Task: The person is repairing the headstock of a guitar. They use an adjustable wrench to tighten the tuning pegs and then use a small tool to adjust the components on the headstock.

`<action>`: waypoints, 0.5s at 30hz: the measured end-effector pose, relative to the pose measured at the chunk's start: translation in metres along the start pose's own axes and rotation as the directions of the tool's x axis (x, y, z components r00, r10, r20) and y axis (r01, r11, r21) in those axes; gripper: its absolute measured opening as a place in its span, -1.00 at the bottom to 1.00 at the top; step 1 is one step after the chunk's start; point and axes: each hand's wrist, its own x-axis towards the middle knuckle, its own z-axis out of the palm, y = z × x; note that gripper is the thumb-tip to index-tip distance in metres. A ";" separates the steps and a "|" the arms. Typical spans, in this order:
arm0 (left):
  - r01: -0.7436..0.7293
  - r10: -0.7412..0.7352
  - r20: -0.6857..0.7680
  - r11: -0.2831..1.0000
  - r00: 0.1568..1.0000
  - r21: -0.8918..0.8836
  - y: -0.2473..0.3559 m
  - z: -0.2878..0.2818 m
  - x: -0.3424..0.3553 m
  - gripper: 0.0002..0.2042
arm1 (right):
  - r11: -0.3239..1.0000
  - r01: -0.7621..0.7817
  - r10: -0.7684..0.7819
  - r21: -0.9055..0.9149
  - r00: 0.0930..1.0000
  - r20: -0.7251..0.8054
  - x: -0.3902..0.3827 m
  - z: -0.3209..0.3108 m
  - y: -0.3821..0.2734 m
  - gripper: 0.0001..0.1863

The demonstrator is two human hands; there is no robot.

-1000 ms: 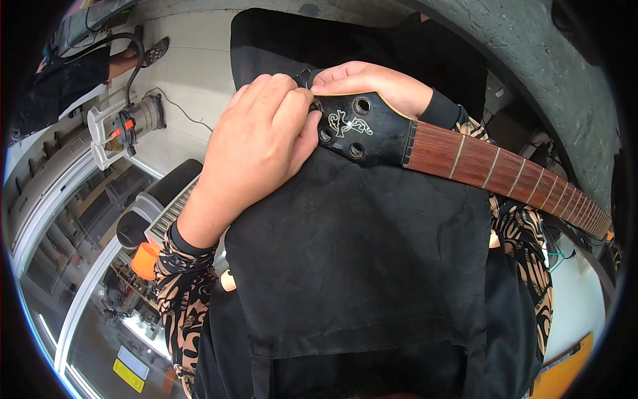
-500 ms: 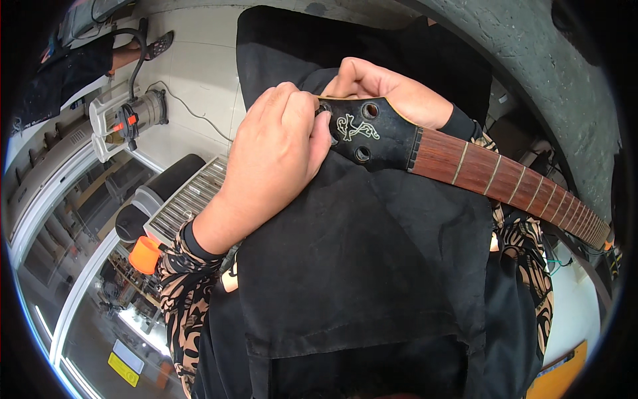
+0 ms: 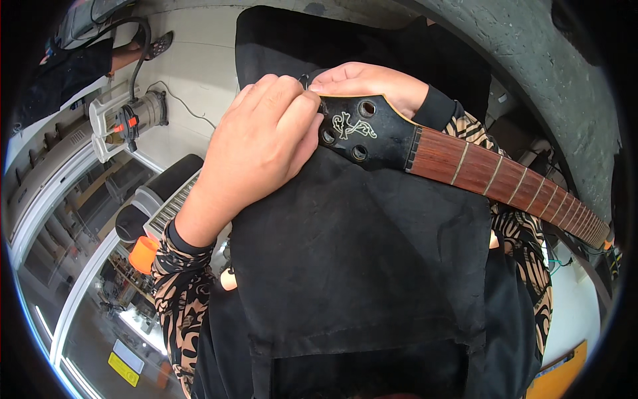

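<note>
A guitar neck (image 3: 512, 179) lies slanted across my lap, its reddish-brown fretted board running to the right. Its black headstock (image 3: 372, 136) carries a pale curly inlay and several round peg holes. My left hand (image 3: 266, 136) is closed over the headstock's left end, its fingers curled and their tips hidden. Behind the far edge of the headstock, my right hand (image 3: 379, 83) has its fingers bent in, mostly covered. A small dark piece (image 3: 304, 80) pokes up between the two hands; I cannot tell its kind.
A black apron (image 3: 359, 246) covers my lap beneath the neck. On the left stand a clear-and-grey vacuum-like machine (image 3: 143, 113) with a hose, a slatted metal grille (image 3: 176, 203) and an orange cup-shaped thing (image 3: 143, 255). Another person's foot (image 3: 159, 45) shows upper left. A grey curved surface (image 3: 531, 80) borders the right.
My left hand has shifted slightly left and down, uncovering another peg hole. My right hand has moved a little left, and its thumb has flattened. The dark piece has come into view.
</note>
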 end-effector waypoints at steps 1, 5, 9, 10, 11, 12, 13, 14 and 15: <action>-0.010 0.010 0.015 1.000 1.000 0.002 0.000 -0.002 0.001 -0.75 | 1.000 -0.005 0.005 0.015 1.000 0.028 0.002 0.000 0.000 -0.62; -0.029 0.029 0.052 1.000 0.998 -0.003 -0.003 -0.004 0.007 -0.78 | 0.996 0.046 -0.050 0.077 0.998 0.049 0.004 -0.002 0.006 -0.68; 0.025 -0.025 -0.008 1.000 1.000 -0.001 0.000 0.002 0.006 -0.80 | 0.991 0.107 -0.114 0.077 0.989 0.089 -0.011 0.002 0.001 -0.77; 0.053 -0.053 0.007 0.998 0.999 0.020 0.000 0.005 0.005 -0.81 | 0.990 0.117 -0.122 0.076 0.990 0.065 -0.019 0.011 -0.007 -0.79; 0.081 -0.082 0.022 0.996 0.996 0.042 0.001 0.008 0.003 -0.81 | 0.989 0.126 -0.129 0.075 0.991 0.042 -0.023 0.015 -0.010 -0.80; 0.110 -0.113 0.036 0.992 0.993 0.064 0.001 0.010 0.001 -0.82 | 0.980 0.186 -0.191 0.072 0.979 0.075 -0.022 0.011 -0.005 -0.80; 0.113 -0.115 0.031 0.992 0.993 0.062 0.001 0.012 0.001 -0.81 | 0.966 0.250 -0.256 0.074 0.961 0.102 -0.020 0.007 0.003 -0.80; 0.116 -0.118 0.025 0.991 0.993 0.062 0.001 0.013 0.000 -0.81 | 0.947 0.312 -0.320 0.076 0.939 0.129 -0.020 0.003 0.008 -0.78; 0.119 -0.121 0.019 0.991 0.993 0.061 0.001 0.013 0.001 -0.81 | 0.948 0.297 -0.307 0.114 0.948 0.082 -0.019 0.000 0.014 -0.71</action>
